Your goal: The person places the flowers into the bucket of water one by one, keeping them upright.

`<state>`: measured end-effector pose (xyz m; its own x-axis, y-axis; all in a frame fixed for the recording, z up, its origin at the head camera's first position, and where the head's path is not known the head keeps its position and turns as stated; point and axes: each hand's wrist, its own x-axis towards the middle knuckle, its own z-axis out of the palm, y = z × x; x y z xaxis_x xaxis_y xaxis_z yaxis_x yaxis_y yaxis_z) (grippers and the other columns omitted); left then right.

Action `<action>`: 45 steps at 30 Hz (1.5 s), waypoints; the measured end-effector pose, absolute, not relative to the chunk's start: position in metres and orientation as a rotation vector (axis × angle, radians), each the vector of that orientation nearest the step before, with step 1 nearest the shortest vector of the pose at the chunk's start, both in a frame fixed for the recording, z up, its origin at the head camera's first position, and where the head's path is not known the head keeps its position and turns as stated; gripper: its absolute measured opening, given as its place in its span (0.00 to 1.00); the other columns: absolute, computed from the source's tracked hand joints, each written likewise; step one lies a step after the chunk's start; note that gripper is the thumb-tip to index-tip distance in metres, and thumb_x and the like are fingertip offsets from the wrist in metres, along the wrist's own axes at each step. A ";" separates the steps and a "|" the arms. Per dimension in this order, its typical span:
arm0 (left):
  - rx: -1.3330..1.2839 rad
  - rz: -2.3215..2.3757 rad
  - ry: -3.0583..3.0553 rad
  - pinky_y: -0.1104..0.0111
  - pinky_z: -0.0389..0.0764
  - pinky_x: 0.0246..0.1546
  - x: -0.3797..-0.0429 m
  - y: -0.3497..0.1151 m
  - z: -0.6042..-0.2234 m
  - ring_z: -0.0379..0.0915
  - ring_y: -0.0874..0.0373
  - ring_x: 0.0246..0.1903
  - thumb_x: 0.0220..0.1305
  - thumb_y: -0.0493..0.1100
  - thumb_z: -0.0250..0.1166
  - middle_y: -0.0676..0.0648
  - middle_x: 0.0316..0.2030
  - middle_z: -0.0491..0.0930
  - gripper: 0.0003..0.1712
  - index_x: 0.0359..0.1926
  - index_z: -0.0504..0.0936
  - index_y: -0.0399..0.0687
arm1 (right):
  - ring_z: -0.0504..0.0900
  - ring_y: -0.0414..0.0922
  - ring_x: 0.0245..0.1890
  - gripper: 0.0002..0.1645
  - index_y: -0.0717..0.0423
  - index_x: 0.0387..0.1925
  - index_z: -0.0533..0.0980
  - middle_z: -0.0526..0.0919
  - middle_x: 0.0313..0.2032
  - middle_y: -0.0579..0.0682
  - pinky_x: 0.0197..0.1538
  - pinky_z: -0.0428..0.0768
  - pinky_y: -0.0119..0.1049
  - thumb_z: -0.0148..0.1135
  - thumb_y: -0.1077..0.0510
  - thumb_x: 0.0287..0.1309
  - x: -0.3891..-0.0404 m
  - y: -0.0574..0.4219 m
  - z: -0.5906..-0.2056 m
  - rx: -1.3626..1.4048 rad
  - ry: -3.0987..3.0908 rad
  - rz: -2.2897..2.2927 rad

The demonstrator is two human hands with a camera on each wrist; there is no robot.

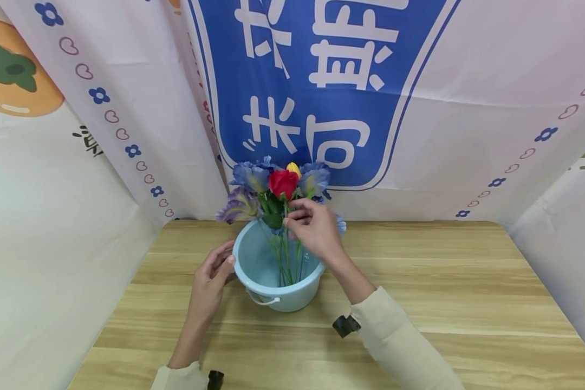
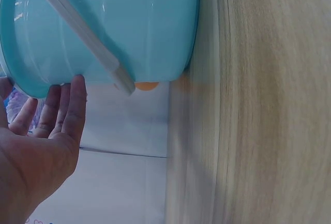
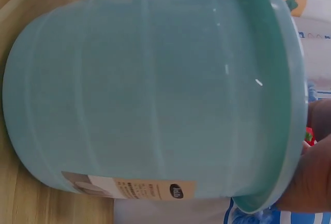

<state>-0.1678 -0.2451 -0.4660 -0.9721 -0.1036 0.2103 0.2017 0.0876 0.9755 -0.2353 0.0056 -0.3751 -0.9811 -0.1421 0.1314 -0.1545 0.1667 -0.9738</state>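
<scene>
A light blue plastic bucket stands upright on the table, with artificial flowers in it. My left hand is at its left side, the thumb at the rim and the fairly straight fingers touching the outer wall. Above the bucket, my right hand pinches the stem of a red rose, thumb and forefinger just below the bloom. Blue irises, a purple flower and a yellow bud crowd around the rose. Several thin stems reach down inside the bucket. In the right wrist view, the bucket wall hides most of this hand.
The bucket's white handle hangs down along its near side. A paper label is stuck on the wall. Behind the wooden table hangs a printed cloth, close to the flowers.
</scene>
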 end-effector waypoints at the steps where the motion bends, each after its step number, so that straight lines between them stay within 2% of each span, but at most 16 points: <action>1: -0.105 -1.979 -2.134 0.70 0.94 0.49 -0.168 -0.245 -0.466 0.87 0.64 0.51 0.83 0.39 0.59 0.57 0.54 0.86 0.24 0.73 0.74 0.37 | 0.92 0.56 0.40 0.20 0.57 0.59 0.84 0.91 0.44 0.57 0.40 0.96 0.48 0.72 0.65 0.67 -0.235 0.005 -0.376 0.301 -2.416 1.968; 5: -0.108 -1.977 -2.132 0.70 0.94 0.48 -0.169 -0.245 -0.467 0.87 0.64 0.51 0.82 0.39 0.59 0.58 0.53 0.86 0.24 0.73 0.75 0.37 | 0.93 0.53 0.36 0.19 0.55 0.58 0.85 0.92 0.42 0.53 0.35 0.95 0.41 0.73 0.63 0.66 -0.234 0.005 -0.379 0.289 -2.492 1.841; 8: -0.105 -1.978 -2.132 0.70 0.94 0.49 -0.169 -0.244 -0.467 0.87 0.64 0.51 0.82 0.39 0.59 0.58 0.53 0.87 0.24 0.73 0.75 0.37 | 0.92 0.47 0.34 0.19 0.53 0.58 0.86 0.92 0.41 0.51 0.34 0.93 0.37 0.73 0.61 0.66 -0.233 0.005 -0.381 0.291 -2.528 1.750; 12: -0.093 -1.975 -2.141 0.69 0.94 0.50 -0.169 -0.243 -0.467 0.87 0.64 0.51 0.82 0.39 0.60 0.54 0.55 0.86 0.24 0.73 0.75 0.38 | 0.91 0.44 0.38 0.20 0.52 0.58 0.86 0.93 0.42 0.49 0.40 0.93 0.39 0.75 0.59 0.65 -0.231 0.006 -0.382 0.298 -2.564 1.667; 18: -0.070 -1.960 -2.156 0.69 0.94 0.49 -0.169 -0.242 -0.466 0.87 0.63 0.51 0.82 0.40 0.60 0.44 0.59 0.85 0.24 0.73 0.76 0.39 | 0.92 0.47 0.44 0.24 0.52 0.61 0.84 0.93 0.45 0.49 0.49 0.94 0.42 0.76 0.58 0.64 -0.224 0.016 -0.377 0.296 -2.559 1.720; 26: -0.072 -1.966 -2.154 0.70 0.94 0.50 -0.168 -0.242 -0.465 0.87 0.64 0.52 0.82 0.40 0.60 0.58 0.54 0.86 0.24 0.73 0.75 0.39 | 0.92 0.50 0.49 0.23 0.53 0.61 0.84 0.93 0.48 0.51 0.57 0.93 0.44 0.75 0.58 0.65 -0.214 0.038 -0.377 0.329 -2.482 1.760; 31: -0.073 -1.968 -2.154 0.70 0.94 0.50 -0.168 -0.242 -0.465 0.87 0.64 0.52 0.82 0.40 0.60 0.59 0.54 0.86 0.24 0.73 0.75 0.39 | 0.91 0.50 0.51 0.25 0.53 0.63 0.83 0.92 0.50 0.51 0.60 0.92 0.47 0.75 0.56 0.66 -0.207 0.058 -0.379 0.289 -2.459 1.774; 33: -0.072 -1.966 -2.156 0.70 0.93 0.50 -0.168 -0.243 -0.465 0.87 0.63 0.52 0.82 0.41 0.60 0.59 0.54 0.86 0.24 0.73 0.75 0.39 | 0.90 0.51 0.52 0.25 0.54 0.63 0.82 0.92 0.51 0.52 0.59 0.92 0.45 0.75 0.55 0.67 -0.204 0.066 -0.380 0.271 -2.451 1.778; 40: -0.070 -1.966 -2.154 0.70 0.93 0.51 -0.167 -0.243 -0.465 0.87 0.63 0.52 0.83 0.41 0.59 0.56 0.55 0.86 0.24 0.73 0.75 0.39 | 0.89 0.52 0.52 0.24 0.56 0.62 0.82 0.91 0.52 0.57 0.49 0.91 0.28 0.74 0.58 0.67 -0.197 0.094 -0.384 0.206 -2.385 1.826; 45: -0.072 -1.961 -2.157 0.70 0.93 0.51 -0.166 -0.244 -0.465 0.87 0.63 0.52 0.83 0.41 0.59 0.54 0.56 0.86 0.24 0.73 0.75 0.40 | 0.89 0.50 0.51 0.23 0.55 0.62 0.82 0.90 0.52 0.56 0.48 0.92 0.27 0.74 0.57 0.67 -0.192 0.112 -0.389 0.172 -2.366 1.810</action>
